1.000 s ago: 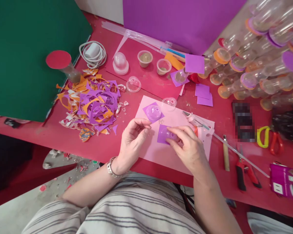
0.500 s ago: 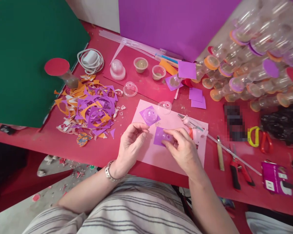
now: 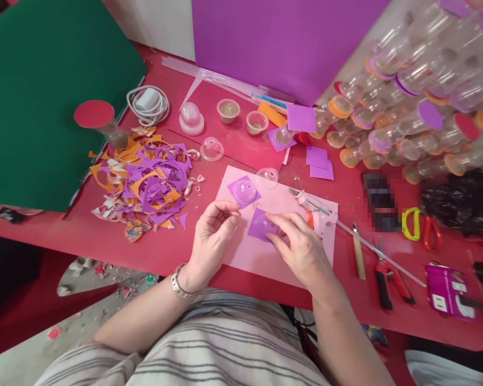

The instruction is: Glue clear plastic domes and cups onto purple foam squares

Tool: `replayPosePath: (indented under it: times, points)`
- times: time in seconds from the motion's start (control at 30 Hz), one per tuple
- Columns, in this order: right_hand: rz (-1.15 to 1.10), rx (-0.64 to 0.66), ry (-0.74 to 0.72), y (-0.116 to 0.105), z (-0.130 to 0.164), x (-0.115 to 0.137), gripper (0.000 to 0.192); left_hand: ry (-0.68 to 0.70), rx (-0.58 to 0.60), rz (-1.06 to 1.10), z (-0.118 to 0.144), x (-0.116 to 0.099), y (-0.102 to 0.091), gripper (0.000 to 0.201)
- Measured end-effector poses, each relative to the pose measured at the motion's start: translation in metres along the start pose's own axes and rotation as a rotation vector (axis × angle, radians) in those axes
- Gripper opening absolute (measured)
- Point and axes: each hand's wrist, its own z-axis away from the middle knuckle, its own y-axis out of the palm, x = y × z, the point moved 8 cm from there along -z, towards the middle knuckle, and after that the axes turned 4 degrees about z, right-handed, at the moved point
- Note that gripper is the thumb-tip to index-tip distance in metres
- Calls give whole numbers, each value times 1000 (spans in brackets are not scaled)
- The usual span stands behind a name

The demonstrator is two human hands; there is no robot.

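On the pale pink paper sheet [image 3: 265,257] lying across the red table [image 3: 84,236], the right hand [image 3: 300,249] presses its fingertips [image 3: 274,222] down on a small clear plastic dome seated on a purple foam square [image 3: 257,226]; whether those fingers close around the dome cannot be told, since they cover it. The left hand [image 3: 212,238] hovers at the sheet's left edge, thumb and forefinger drawn lightly together, holding nothing visible. At the sheet's far edge sit a second dome on its purple square [image 3: 243,191] and a bare clear dome [image 3: 266,177]. A glue gun [image 3: 316,212] lies across the sheet's right side, just beyond the right hand's knuckles. My guess is the risk lies there: a knuckle could brush its tip. Uneven pressure could also skew the dome on its square.
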Motion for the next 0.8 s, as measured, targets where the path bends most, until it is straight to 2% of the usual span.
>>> replayPosePath:
  times: [0.27,0.4,0.5,0.6,0.67,0.73,0.8]
  points:
    - [91,36,-43,-1,1,5,35,-2,10,40,0,2,-1,19]
    - [102,-13,-91,-24,-9,7,41,16,18,64,0,1,-1,19]
    - [50,-107,-51,-51,-34,-7,35,51,48,-2,1,-1,0,15]
    - [108,-269,-38,-73,-70,-27,22,212,164,-231,6,-12,11,11]
    - [191,-354,-68,-79,-97,-40,24,387,289,-475,13,-18,27,26]
    - [254,-362,-89,-75,-125,-53,39,528,400,-735,21,-16,43,41]
    - [309,-318,-104,-65,-151,-65,61,600,467,-946,26,-8,55,48]
